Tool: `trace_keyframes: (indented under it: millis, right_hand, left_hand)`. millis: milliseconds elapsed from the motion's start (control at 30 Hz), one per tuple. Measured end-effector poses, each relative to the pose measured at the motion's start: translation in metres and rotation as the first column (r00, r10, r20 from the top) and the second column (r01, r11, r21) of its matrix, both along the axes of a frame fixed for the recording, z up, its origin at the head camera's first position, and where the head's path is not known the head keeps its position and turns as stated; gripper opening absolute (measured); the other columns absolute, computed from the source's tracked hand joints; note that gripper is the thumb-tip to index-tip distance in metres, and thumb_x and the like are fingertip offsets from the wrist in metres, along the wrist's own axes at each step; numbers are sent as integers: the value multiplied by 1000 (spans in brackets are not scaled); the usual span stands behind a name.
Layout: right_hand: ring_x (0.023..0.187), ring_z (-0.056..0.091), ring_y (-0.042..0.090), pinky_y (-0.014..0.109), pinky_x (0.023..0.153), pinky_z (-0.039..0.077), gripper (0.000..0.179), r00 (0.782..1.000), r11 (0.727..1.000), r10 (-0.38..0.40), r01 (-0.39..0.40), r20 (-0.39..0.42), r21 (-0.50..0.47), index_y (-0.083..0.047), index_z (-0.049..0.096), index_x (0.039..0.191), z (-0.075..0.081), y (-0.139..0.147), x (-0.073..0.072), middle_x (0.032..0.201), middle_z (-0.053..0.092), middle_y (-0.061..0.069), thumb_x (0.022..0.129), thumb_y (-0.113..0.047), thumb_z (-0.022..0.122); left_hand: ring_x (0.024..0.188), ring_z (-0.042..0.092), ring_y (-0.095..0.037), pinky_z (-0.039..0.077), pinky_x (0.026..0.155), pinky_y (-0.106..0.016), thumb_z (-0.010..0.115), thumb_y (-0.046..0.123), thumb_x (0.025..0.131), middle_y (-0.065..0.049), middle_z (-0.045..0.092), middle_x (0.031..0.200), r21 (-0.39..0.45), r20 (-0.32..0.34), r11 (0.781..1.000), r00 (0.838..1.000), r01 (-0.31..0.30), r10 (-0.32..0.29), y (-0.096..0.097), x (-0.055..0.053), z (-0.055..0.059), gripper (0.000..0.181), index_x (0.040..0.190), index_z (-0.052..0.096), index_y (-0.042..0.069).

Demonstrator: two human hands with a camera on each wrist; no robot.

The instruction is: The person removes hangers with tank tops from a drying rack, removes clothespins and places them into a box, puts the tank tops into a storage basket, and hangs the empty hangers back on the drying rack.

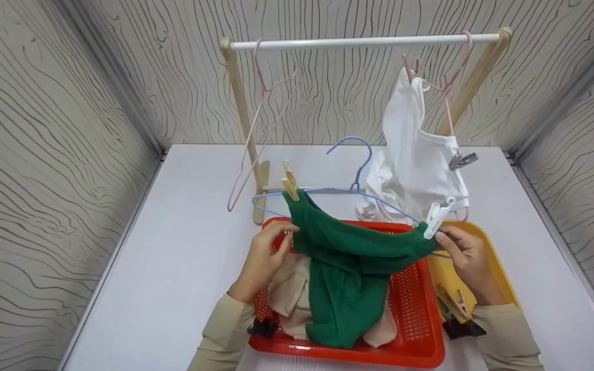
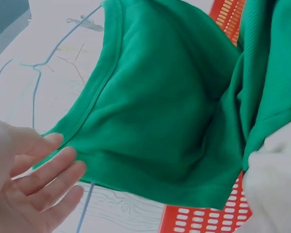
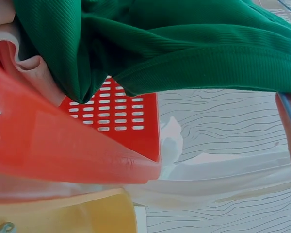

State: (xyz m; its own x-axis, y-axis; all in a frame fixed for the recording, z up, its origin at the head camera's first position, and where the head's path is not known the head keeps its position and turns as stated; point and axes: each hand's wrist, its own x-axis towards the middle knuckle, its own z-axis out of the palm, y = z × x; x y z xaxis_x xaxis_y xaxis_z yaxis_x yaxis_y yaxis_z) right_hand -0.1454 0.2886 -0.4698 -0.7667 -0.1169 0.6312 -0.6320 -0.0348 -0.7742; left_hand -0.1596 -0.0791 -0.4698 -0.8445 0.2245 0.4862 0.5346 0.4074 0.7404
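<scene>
A green ribbed top (image 1: 348,242) hangs in folds over the red basket (image 1: 421,330), stretched across a blue wire hanger (image 1: 370,154). A wooden clothespin (image 1: 291,186) clips its left corner, and a white clothespin (image 1: 434,221) its right. At the left edge, my left hand (image 1: 268,252) touches the cloth with loosely extended fingers (image 2: 63,170). Just below the white clothespin, my right hand (image 1: 464,255) pinches the right corner against the hanger, thumb in front. Only part of this hand shows in the right wrist view. Beige cloth (image 1: 292,293) lies in the basket under the top.
Behind stands a rack with a white rod (image 1: 364,42). A bare pink hanger (image 1: 245,165) hangs at its left; at its right, a white top (image 1: 415,144) with a grey clip (image 1: 463,161). A yellow basin (image 1: 495,263) holding clothespins (image 1: 454,304) adjoins the basket.
</scene>
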Motion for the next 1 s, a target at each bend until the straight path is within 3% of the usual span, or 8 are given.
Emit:
trace_keyframes:
  millis: [200, 367, 633, 800, 1000]
  right_hand:
    - [80, 70, -1, 10, 73, 54, 42, 1000, 1000, -7, 7, 0, 9, 3, 68, 97, 0, -3, 1, 91, 75, -8, 83, 29, 38]
    - [83, 71, -2, 10, 74, 54, 44, 1000, 999, -12, 12, 0, 37, 1, 69, 100, 3, -7, 5, 95, 75, -9, 84, 28, 39]
    - [80, 70, -3, 12, 72, 55, 41, 999, 994, -11, 8, 30, 109, -1, 68, 98, 7, -10, 9, 92, 73, -14, 84, 26, 40]
    - [82, 70, -3, 12, 72, 55, 38, 1000, 992, 6, -9, 25, 124, 1, 67, 98, 7, -8, 9, 94, 73, -15, 85, 26, 40]
    - [81, 71, -1, 12, 69, 56, 42, 1000, 996, 25, -26, 12, 87, 2, 68, 100, 5, -10, 7, 95, 74, -11, 84, 27, 39]
  left_hand:
    - [102, 64, -24, 53, 96, -39, 60, -5, 89, -13, 67, 108, 89, -79, 987, 987, -134, 141, -5, -5, 4, 20, 109, 64, 0]
    - [111, 60, -26, 48, 103, -38, 61, -2, 89, -17, 63, 117, 74, -128, 972, 964, -224, 232, -9, -8, 7, 23, 113, 62, -1]
    - [119, 58, -31, 45, 104, -44, 61, -1, 90, -22, 59, 127, -6, -92, 967, 963, -253, 252, -14, -10, 7, 32, 122, 58, -4]
    - [113, 61, -29, 47, 103, -46, 63, 3, 90, -18, 65, 120, -108, -97, 956, 960, -271, 261, -15, -12, 4, 31, 121, 59, -2]
    - [107, 63, -26, 48, 103, -46, 63, 6, 91, -14, 69, 110, -157, -109, 952, 962, -264, 249, -17, -13, 4, 23, 113, 63, 0]
